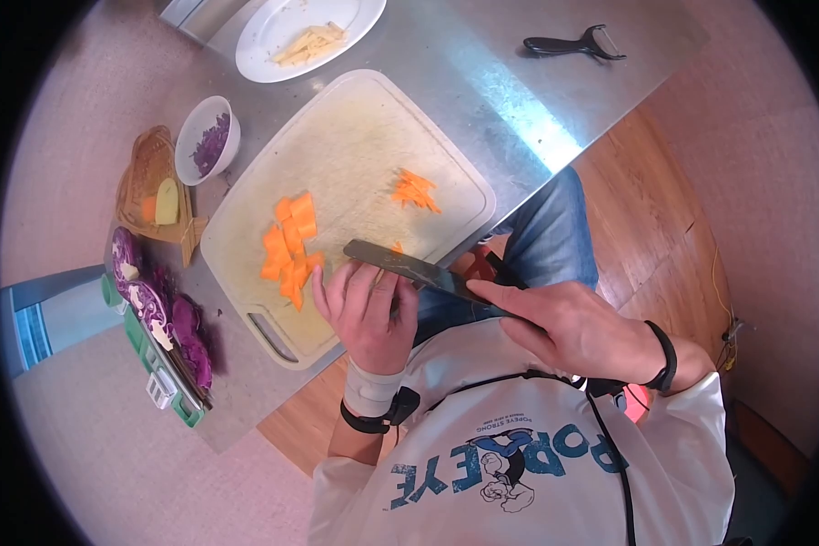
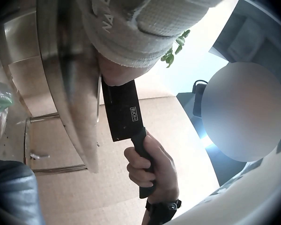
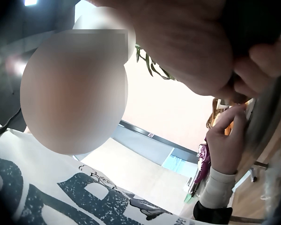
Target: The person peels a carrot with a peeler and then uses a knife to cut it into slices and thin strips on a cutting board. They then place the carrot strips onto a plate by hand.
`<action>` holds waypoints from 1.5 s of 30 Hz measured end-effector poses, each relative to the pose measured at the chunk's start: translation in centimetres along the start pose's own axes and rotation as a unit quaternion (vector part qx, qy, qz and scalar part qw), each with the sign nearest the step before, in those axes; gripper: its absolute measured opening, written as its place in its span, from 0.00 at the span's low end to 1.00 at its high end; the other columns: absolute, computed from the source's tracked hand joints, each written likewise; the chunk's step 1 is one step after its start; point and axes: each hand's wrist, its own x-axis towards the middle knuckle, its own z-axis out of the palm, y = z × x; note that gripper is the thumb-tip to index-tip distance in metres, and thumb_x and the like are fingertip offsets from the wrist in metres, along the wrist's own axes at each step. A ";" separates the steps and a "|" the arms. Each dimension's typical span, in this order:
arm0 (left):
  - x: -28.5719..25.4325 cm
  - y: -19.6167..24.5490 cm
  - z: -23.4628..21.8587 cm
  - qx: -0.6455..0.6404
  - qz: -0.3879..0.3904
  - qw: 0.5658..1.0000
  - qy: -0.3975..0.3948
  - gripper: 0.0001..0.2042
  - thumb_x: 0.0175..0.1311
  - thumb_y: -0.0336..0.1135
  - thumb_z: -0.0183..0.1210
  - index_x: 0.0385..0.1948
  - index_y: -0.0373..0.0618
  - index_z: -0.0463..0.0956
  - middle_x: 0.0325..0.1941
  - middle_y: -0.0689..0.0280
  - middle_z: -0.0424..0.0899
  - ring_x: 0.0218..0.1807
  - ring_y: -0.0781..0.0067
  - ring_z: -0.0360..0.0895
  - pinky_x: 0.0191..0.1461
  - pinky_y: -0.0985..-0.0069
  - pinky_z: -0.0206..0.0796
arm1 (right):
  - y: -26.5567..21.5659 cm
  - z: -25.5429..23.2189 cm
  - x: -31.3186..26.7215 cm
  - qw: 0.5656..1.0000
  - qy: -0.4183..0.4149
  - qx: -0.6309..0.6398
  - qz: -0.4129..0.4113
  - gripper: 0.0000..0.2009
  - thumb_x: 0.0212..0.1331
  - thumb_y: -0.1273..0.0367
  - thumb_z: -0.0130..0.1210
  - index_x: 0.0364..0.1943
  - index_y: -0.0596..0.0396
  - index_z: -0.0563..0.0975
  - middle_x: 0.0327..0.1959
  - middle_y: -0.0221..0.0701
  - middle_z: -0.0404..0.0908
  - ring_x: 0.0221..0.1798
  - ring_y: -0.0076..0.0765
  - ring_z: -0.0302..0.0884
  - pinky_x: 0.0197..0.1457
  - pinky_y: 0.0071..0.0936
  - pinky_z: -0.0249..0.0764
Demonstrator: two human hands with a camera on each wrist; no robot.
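Note:
My right hand (image 1: pixel 578 328) grips the black handle of a broad dark kitchen knife (image 2: pixel 124 110); the left wrist view shows its fingers wrapped round the handle. The blade lies across the near edge of a white cutting board (image 1: pixel 355 118). Beside the blade, my left hand (image 1: pixel 369 314) is bent with its fingertips right at the steel. What lies under those fingertips is hidden, so I cannot tell if they hold a piece. A small orange carrot bit (image 1: pixel 397 247) shows just past the blade. Carrot slices (image 1: pixel 291 238) overlap left of it, and thin carrot strips (image 1: pixel 415 190) lie farther off.
A white plate (image 1: pixel 255 56) with pale strips stands beyond the board. To the left are a bowl (image 1: pixel 187 156) of shredded purple cabbage, a wicker basket (image 1: pixel 136 182) and cut purple cabbage (image 1: pixel 187 332) by a green-edged slicer (image 1: pixel 146 350). A black peeler (image 1: pixel 564 45) lies far right.

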 end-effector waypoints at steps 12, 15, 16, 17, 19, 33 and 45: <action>0.6 0.7 -0.4 0.000 -0.008 1.000 0.003 0.09 0.57 0.25 0.69 0.40 0.47 0.87 0.49 0.70 0.87 0.57 0.62 0.80 0.80 0.46 0.53 | 0.3 1.2 1.6 0.997 0.040 0.071 0.003 0.23 0.70 0.73 0.56 0.69 0.60 0.75 0.23 0.49 0.81 0.28 0.59 0.82 0.36 0.45 0.77; 0.6 0.6 -0.4 -0.003 -0.011 1.000 0.006 0.10 0.58 0.25 0.69 0.40 0.47 0.88 0.49 0.71 0.88 0.56 0.63 0.80 0.81 0.47 0.53 | 0.7 1.5 1.5 0.995 0.043 0.091 0.010 0.23 0.70 0.74 0.56 0.69 0.60 0.75 0.22 0.49 0.80 0.28 0.60 0.82 0.36 0.44 0.78; 0.6 0.6 -0.3 -0.004 -0.009 1.000 0.009 0.10 0.58 0.25 0.69 0.41 0.48 0.88 0.49 0.71 0.88 0.56 0.63 0.80 0.81 0.47 0.52 | 1.0 1.7 1.4 0.994 0.056 0.089 -0.008 0.24 0.69 0.75 0.56 0.70 0.60 0.75 0.22 0.49 0.80 0.28 0.60 0.82 0.36 0.44 0.78; 0.7 0.6 -0.4 -0.005 -0.009 1.000 0.010 0.10 0.58 0.25 0.69 0.41 0.48 0.88 0.49 0.71 0.88 0.56 0.63 0.80 0.81 0.47 0.52 | 0.9 1.6 1.3 0.994 0.056 0.088 -0.008 0.24 0.69 0.75 0.56 0.70 0.60 0.75 0.22 0.49 0.80 0.28 0.60 0.82 0.36 0.44 0.78; 0.7 0.6 -0.6 0.000 -0.007 1.000 0.001 0.10 0.58 0.25 0.69 0.41 0.47 0.88 0.49 0.71 0.88 0.57 0.62 0.80 0.81 0.46 0.52 | 0.6 1.3 0.9 0.998 0.033 0.045 0.004 0.26 0.70 0.76 0.54 0.73 0.57 0.73 0.40 0.47 0.88 0.34 0.55 0.86 0.39 0.41 0.80; -0.2 -0.2 -0.4 0.004 0.010 1.000 -0.007 0.11 0.56 0.27 0.69 0.42 0.48 0.86 0.53 0.68 0.85 0.61 0.59 0.79 0.81 0.41 0.50 | 0.1 0.8 0.0 1.000 0.005 -0.001 -0.010 0.27 0.69 0.74 0.58 0.73 0.52 0.73 0.29 0.43 0.83 0.29 0.53 0.83 0.36 0.45 0.78; -0.1 0.0 -0.5 0.005 0.008 1.000 -0.012 0.12 0.56 0.27 0.69 0.43 0.48 0.86 0.52 0.69 0.85 0.60 0.60 0.79 0.81 0.42 0.50 | -0.4 0.6 1.3 0.999 -0.028 -0.032 0.020 0.27 0.68 0.74 0.58 0.73 0.53 0.73 0.31 0.44 0.84 0.31 0.55 0.83 0.37 0.44 0.78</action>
